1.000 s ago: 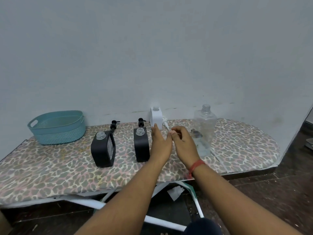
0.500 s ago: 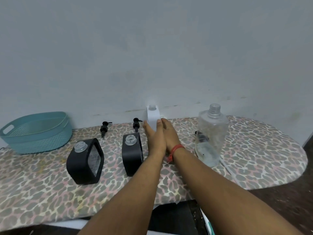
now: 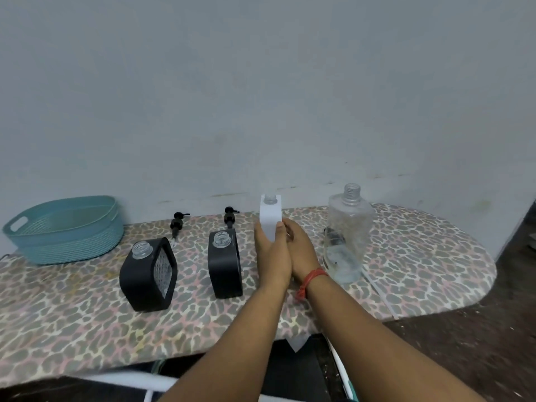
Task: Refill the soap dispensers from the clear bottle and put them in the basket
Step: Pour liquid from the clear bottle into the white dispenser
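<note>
A desk [image 3: 420,256] with a leopard-print cover runs along a grey wall [image 3: 261,97]. At its 9 o'clock end stands a teal basket [image 3: 63,227]. The clear bottle [image 3: 349,233], uncapped and upright, stands at about 2 o'clock from the hands, with a little liquid in its base.

Two black soap dispensers stand open-necked on the desk: the left black dispenser [image 3: 148,274] at 9 o'clock from the hands, the right black dispenser [image 3: 225,264] just beside the left hand. Behind them, at 12 o'clock of each, lie two black pump heads, one [image 3: 177,223] behind the left dispenser and one [image 3: 230,217] behind the right.

A white dispenser [image 3: 270,219], also uncapped, stands upright between the two hands. The left hand [image 3: 271,256] grips it, its fingers [image 3: 258,236] closed narrowly on the left side and the thumb pressed on the near face. The right hand [image 3: 301,250] lies against the left, its fingers reaching toward the dispenser's right side; whether they clasp it cannot be told. A red thread band [image 3: 311,281] circles the right wrist.
</note>
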Demonstrator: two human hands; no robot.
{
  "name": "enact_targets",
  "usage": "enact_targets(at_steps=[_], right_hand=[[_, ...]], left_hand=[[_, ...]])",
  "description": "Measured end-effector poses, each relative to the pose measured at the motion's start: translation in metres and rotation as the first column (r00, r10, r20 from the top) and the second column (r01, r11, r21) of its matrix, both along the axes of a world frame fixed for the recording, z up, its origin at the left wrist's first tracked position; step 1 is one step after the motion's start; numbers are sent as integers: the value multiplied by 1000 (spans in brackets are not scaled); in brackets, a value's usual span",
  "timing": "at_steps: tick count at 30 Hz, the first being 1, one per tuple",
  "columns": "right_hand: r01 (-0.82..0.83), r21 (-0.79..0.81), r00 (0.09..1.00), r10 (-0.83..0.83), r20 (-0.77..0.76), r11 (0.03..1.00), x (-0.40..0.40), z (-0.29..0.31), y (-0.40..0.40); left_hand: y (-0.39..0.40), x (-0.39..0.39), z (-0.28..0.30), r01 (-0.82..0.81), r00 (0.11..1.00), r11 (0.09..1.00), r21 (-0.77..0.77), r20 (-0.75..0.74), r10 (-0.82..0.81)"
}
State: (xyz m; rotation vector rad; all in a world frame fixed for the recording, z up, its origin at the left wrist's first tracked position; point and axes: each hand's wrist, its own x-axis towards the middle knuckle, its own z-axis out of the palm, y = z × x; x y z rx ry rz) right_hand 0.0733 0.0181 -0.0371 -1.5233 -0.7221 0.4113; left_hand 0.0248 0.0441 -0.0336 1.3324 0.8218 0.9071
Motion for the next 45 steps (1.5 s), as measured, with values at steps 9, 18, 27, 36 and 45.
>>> enact_targets(at_steps=[9,18,27,36,45], right_hand=[[5,8,1000,-5,0,1000,-43,-1,-65],[22,3,995,-21,-93,1000,-56,-1,-91],[336,-33,925,-324,198,941,-53,-5,-116],[569,-21,774,-527,351,822,2,8,-139],[346,-90,921,-321,219,934,36,3,-106]], left_hand=[[-68,-53,-2,38,998,997,68,-49,-35],[-84,-78,-2,167,980,983,79,-123,-156],[-69,-94,0,216,949,956,200,-272,-157],[-46,-71,19,301,887,782,545,-461,-20],[-15,-41,18,323,799,854,408,-600,-15]])
